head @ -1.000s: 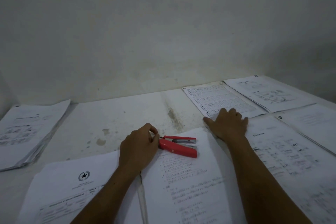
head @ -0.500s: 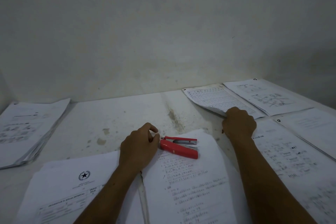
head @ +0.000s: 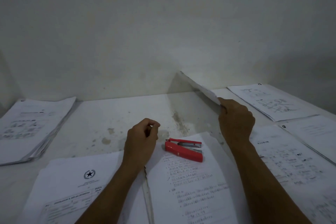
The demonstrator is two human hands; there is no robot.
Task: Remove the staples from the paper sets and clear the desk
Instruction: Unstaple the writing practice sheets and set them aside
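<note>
There are two hands, one red stapler and six lots of paper on the white desk (head: pixel 112 114).

The right hand (head: pixel 236 120) is at 3 o'clock from the middle of the desk. Its fingers are curled round the near edge of a paper set (head: pixel 198 85) and pinch it. The set is lifted off the desk and tilts up toward the wall (head: pixel 163 23).

The left hand (head: pixel 141 143) is at about 6 o'clock, just left of the stapler (head: pixel 183 149). Its fingers are curled in, with the thumb touching the first finger. I cannot tell if it pinches something tiny.

The stapler lies on the top of the middle sheet (head: pixel 190 187), between the two hands. It touches neither hand.

A thick stack (head: pixel 31 127) lies at 9 o'clock. A star page (head: pixel 72 183) lies at 7 o'clock, under the left arm. A drawing page (head: pixel 271 102) lies at 2 o'clock. A far-right page (head: pixel 316 132) lies just below it. A blurry page (head: pixel 291 160) lies at 4 o'clock, right of the right arm.

Half a second ago the paper set was only bent up a little at its near edge. Now it is high in the air. The right hand has gone up with it. The left hand and the stapler are where they were.
</note>
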